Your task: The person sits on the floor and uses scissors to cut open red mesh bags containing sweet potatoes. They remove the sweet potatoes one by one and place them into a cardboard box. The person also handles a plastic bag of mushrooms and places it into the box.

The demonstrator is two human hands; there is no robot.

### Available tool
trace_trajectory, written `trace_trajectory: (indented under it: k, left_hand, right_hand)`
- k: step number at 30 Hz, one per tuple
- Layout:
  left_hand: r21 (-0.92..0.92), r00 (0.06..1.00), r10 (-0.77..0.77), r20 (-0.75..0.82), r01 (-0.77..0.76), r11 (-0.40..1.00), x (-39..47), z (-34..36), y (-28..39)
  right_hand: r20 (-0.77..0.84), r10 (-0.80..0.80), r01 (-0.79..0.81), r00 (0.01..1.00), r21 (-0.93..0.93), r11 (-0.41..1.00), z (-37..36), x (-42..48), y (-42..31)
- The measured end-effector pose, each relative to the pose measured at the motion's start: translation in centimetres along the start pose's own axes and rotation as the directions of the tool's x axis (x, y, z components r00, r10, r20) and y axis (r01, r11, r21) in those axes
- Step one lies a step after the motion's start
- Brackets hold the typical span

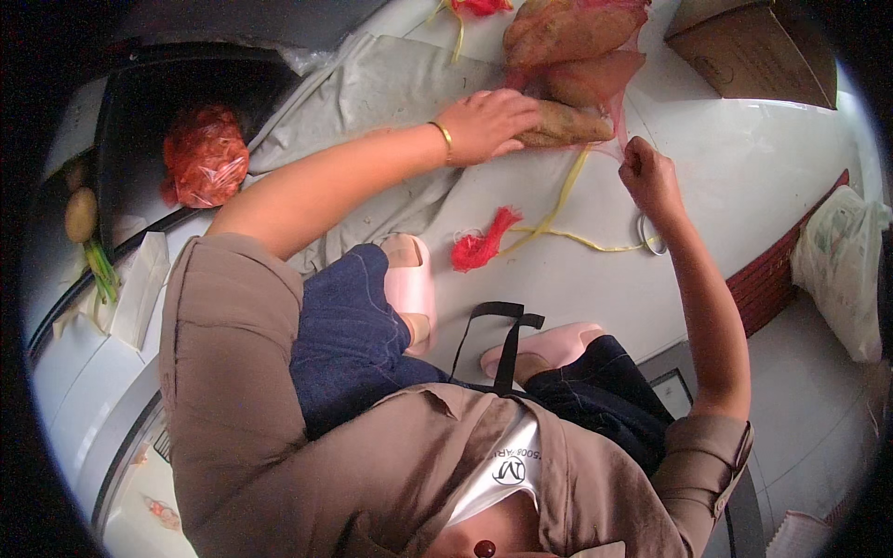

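My left hand (488, 127) lies over the near end of a brown root vegetable (568, 125), its fingers bent around it. The vegetable is at the mouth of a red mesh bag (617, 115), which holds more large brown root vegetables (572, 35). At the bag's right edge my right hand (647, 171) is closed in a fist on the mesh. A grey cloth (391, 91) lies under my left forearm. Yellow tape (558, 234) and a bunched piece of red netting (485, 240) rest on the pale floor below the bag.
A cardboard box (757, 56) stands at the upper right, and a whitish plastic bag (841, 265) at the far right beside a dark red mat (771, 279). At left are a clear bag of reddish contents (207, 157) and a white carton (141, 289). My feet wear pink slippers (411, 293).
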State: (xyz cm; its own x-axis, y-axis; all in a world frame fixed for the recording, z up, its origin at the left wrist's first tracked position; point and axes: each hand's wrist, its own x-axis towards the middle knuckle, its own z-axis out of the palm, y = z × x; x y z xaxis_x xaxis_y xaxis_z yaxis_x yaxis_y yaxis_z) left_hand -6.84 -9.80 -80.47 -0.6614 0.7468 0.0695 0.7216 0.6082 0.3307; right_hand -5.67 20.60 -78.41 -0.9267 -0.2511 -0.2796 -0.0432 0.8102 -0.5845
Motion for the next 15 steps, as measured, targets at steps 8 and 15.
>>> trace_trajectory:
  k: [8, 15]
  left_hand:
    - [0.046, 0.849, -0.371, 0.377, 0.383, 0.923, 4.6, -0.3, 0.9]
    - [-0.075, 0.875, -0.377, 0.303, 0.417, 0.906, 3.6, 1.9, 0.7]
  right_hand:
    - [0.03, 0.007, -0.007, 1.0, 0.016, 1.0, 1.2, 0.1, 0.1]
    - [-0.003, -0.02, 0.02, 1.0, 0.022, 1.0, 1.7, 0.1, 0.7]
